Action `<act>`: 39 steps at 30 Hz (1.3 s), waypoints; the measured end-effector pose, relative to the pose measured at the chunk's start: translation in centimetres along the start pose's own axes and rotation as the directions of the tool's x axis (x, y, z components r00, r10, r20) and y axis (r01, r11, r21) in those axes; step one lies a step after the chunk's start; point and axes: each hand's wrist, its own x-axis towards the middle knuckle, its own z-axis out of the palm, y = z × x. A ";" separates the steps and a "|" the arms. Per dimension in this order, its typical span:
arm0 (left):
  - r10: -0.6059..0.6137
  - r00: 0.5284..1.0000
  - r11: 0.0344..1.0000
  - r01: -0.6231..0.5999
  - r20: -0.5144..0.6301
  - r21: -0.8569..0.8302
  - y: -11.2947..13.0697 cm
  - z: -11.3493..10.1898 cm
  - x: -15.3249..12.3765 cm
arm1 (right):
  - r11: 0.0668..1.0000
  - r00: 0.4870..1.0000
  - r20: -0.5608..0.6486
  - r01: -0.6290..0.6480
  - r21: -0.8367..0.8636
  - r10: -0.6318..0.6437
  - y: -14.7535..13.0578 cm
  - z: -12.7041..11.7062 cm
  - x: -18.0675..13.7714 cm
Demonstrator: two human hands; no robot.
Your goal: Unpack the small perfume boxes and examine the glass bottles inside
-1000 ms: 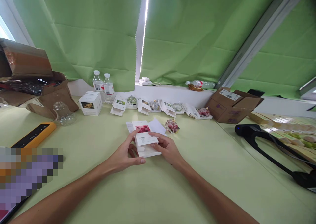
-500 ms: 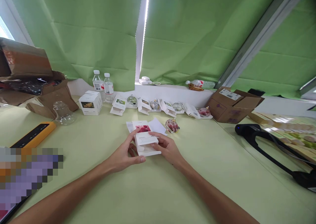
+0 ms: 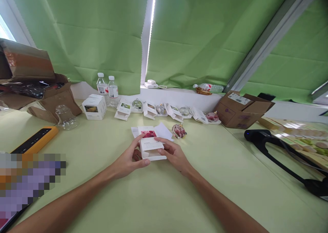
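Box (image 3: 150, 144) btwn both hands, L (image 3: 128, 163) & R (image 3: 174, 155)

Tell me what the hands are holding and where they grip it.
A small white box: the left hand grips its left edge, the right hand its right edge.

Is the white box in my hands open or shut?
Open: the white box has flaps spread at its far end; left hand and right hand grip it.

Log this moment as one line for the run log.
left hand: grips white box | right hand: grips white box | white box: pink picture facing up | table: round glass ornament just beyond box
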 end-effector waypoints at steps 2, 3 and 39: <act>0.006 1.000 1.000 -0.006 0.006 0.002 0.1 0.0 0.0 | 1.000 1.000 0.005 0.003 -0.007 -0.003 0.0 0.0 0.0; 0.008 1.000 1.000 -0.008 0.010 0.004 0.1 0.0 0.0 | 1.000 1.000 0.006 0.005 -0.012 -0.005 0.0 -0.1 0.0; -0.012 1.000 0.997 0.013 0.013 -0.079 0.0 -0.1 0.1 | 0.998 0.999 0.038 -0.003 -0.065 0.006 -0.2 0.0 -0.3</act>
